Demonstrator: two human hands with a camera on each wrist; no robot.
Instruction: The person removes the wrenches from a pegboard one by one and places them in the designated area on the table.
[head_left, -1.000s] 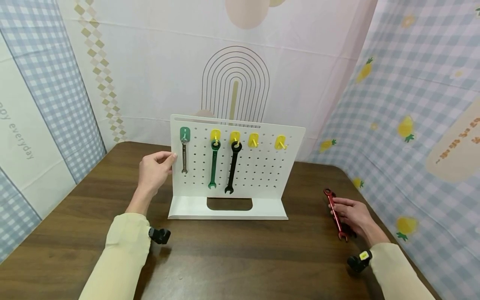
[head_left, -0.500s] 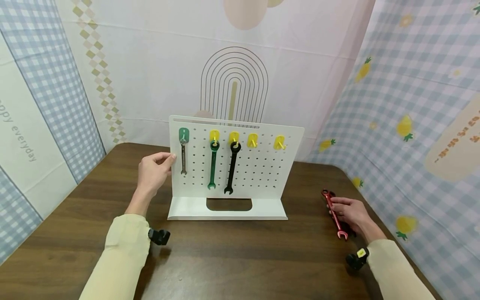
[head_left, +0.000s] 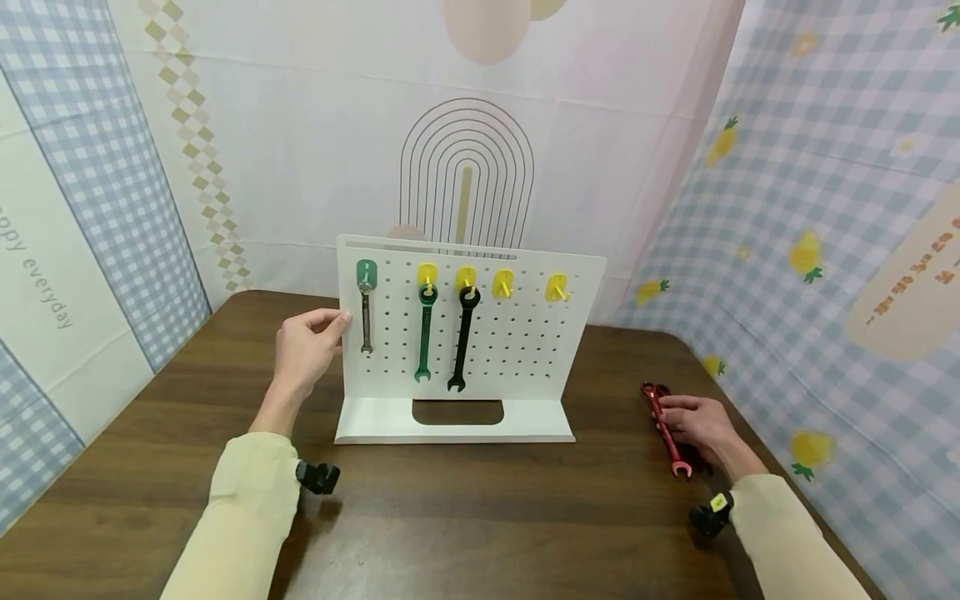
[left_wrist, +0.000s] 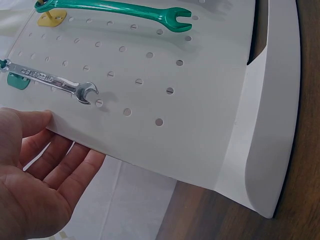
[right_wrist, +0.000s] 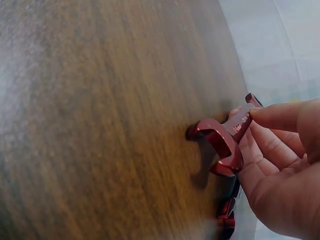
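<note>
In the head view my left hand (head_left: 306, 346) pinches the left edge of a white pegboard (head_left: 517, 350), thumb in front and fingers behind. My right hand (head_left: 705, 429) holds a red combination wrench (head_left: 667, 442) by its shank, at the right of the table. The right wrist view shows its open end (right_wrist: 227, 145) just above the wood. Another red wrench (right_wrist: 227, 217) lies partly hidden under that hand. On the board hang a small silver wrench (head_left: 366, 325), a green wrench (head_left: 425, 337) and a black wrench (head_left: 463, 342).
The silver wrench's hook (head_left: 367, 271) is green; the others are yellow. Two yellow hooks, a middle one (head_left: 504, 284) and a right one (head_left: 558, 287), carry nothing. The board stands on a brown wooden table (head_left: 480, 517). Patterned cloth (head_left: 600, 150) hangs behind and at both sides.
The head view has shifted slightly. The red wrench has moved a little left, and more of the second red wrench's ring end shows beside it. My left hand stays on the board's edge.
</note>
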